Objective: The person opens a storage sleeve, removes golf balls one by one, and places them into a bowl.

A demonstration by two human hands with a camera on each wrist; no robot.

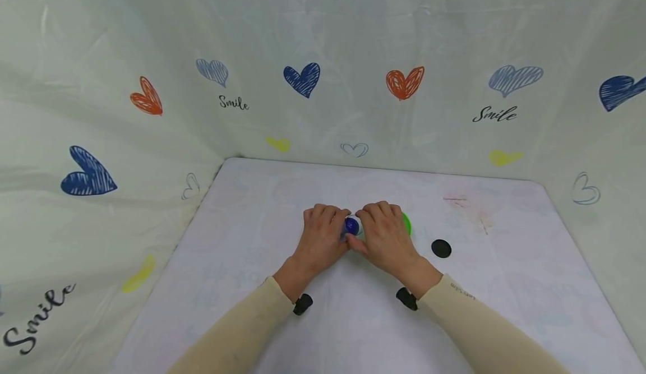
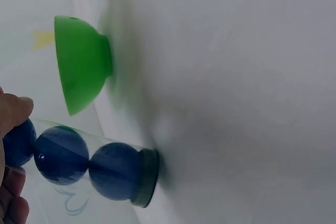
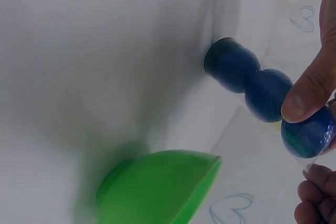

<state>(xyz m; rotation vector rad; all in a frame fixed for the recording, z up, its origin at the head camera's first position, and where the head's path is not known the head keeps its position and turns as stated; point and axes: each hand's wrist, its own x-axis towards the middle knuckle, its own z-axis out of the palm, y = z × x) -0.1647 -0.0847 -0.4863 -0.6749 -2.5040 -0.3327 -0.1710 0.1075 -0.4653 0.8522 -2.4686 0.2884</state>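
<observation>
A clear tube (image 2: 94, 142) with a dark cap (image 2: 147, 178) at its base stands on the table. Stacked inside it are three blue balls (image 3: 269, 95); the top one (image 1: 352, 226) shows between the hands in the head view. My left hand (image 1: 323, 234) grips the tube's upper end from the left. From the right, my right hand (image 1: 386, 234) holds the same end, its thumb (image 3: 310, 95) lying against the tube by the upper balls. Some fingers of both hands are hidden behind the tube.
A green bowl (image 2: 81, 64) sits upright just right of the tube, mostly covered by the right hand in the head view. Farther right lies a black disc (image 1: 441, 248). The white table (image 1: 504, 306) meets a hanging sheet printed with hearts (image 1: 303, 79) at the back and sides.
</observation>
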